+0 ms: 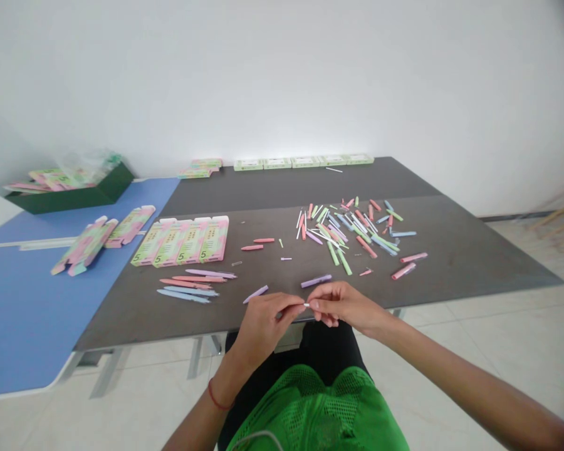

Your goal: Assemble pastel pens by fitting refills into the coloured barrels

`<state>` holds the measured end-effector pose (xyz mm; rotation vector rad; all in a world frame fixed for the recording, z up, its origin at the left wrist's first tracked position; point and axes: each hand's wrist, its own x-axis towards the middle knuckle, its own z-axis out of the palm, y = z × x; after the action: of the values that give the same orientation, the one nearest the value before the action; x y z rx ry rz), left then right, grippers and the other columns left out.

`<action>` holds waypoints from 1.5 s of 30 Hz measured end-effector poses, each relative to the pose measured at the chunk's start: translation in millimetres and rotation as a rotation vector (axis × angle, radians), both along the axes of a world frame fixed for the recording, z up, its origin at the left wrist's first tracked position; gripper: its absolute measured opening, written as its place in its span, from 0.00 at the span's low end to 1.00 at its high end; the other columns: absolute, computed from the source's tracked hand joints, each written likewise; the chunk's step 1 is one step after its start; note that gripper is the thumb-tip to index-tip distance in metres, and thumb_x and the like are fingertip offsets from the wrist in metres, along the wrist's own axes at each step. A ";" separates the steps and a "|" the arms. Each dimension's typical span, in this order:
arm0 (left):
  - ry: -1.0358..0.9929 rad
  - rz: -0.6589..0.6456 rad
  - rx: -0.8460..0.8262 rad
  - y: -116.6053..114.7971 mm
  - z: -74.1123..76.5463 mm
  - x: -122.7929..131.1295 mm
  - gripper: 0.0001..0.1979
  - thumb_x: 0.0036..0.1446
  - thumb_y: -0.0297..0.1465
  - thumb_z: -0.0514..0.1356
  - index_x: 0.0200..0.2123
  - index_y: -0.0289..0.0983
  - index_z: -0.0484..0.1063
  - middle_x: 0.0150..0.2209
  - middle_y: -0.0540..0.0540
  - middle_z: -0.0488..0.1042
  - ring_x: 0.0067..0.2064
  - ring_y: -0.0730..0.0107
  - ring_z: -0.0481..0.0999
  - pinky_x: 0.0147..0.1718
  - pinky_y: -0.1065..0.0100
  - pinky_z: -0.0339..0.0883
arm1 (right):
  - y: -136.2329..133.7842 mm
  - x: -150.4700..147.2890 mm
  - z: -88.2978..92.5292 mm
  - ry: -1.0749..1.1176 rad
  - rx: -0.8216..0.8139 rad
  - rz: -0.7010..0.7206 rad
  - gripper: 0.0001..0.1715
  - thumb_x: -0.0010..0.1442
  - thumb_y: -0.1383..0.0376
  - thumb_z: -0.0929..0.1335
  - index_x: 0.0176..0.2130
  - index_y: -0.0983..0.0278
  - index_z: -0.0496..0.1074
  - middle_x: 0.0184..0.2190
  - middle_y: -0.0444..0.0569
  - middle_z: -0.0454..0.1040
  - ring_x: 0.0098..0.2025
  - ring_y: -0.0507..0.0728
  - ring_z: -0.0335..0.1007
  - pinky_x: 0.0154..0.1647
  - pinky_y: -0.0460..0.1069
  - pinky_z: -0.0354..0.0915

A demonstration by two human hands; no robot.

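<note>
My left hand (266, 322) and my right hand (342, 305) meet at the near edge of the dark grey table (451, 250), both pinching a thin white stick-like piece (306, 304) between their fingertips. A lilac pen barrel (316, 280) lies just beyond my right hand, and another lilac piece (255, 294) sits beside my left hand. Further back on the table is a scattered heap of pastel pen parts (352, 232) in pink, green, blue and white. A few assembled pens (192, 285) lie in a row to the left.
Flat pink-and-green cartons (183, 241) lie left of centre, more (101, 238) on the blue table (19, 300). A dark green tray (70, 194) stands far left. Green boxes (305, 161) line the back edge against the white wall. Tiled floor surrounds the tables.
</note>
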<state>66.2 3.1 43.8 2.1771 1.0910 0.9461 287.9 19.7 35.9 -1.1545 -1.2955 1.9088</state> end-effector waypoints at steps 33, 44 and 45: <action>-0.109 -0.293 -0.036 37.7 25.3 65.0 0.25 0.55 0.47 0.72 0.53 0.43 0.79 0.57 0.41 0.76 0.51 0.61 0.78 0.43 0.67 0.74 | -28.6 66.5 -21.2 0.210 -0.007 -0.189 0.14 0.46 0.59 0.83 0.30 0.67 0.85 0.20 0.48 0.77 0.17 0.44 0.54 0.19 0.44 0.47; 0.742 0.289 -0.007 158.6 -0.2 125.6 0.15 0.73 0.35 0.53 0.50 0.36 0.77 0.49 0.36 0.79 0.53 0.51 0.79 0.52 0.51 0.73 | -35.5 100.1 2.6 -0.032 0.195 -0.471 0.17 0.49 0.54 0.81 0.30 0.66 0.85 0.22 0.46 0.73 0.22 0.47 0.55 0.23 0.46 0.50; 0.765 0.292 -0.015 159.1 -3.7 126.9 0.15 0.72 0.36 0.55 0.51 0.35 0.77 0.50 0.37 0.78 0.52 0.53 0.79 0.52 0.50 0.74 | -36.8 101.2 4.2 -0.038 0.198 -0.475 0.17 0.49 0.54 0.80 0.30 0.66 0.85 0.22 0.47 0.74 0.22 0.47 0.55 0.23 0.46 0.50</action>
<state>193.1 162.1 40.1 2.4682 1.7817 0.1702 389.1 -17.1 40.1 -1.2635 -1.0798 1.3901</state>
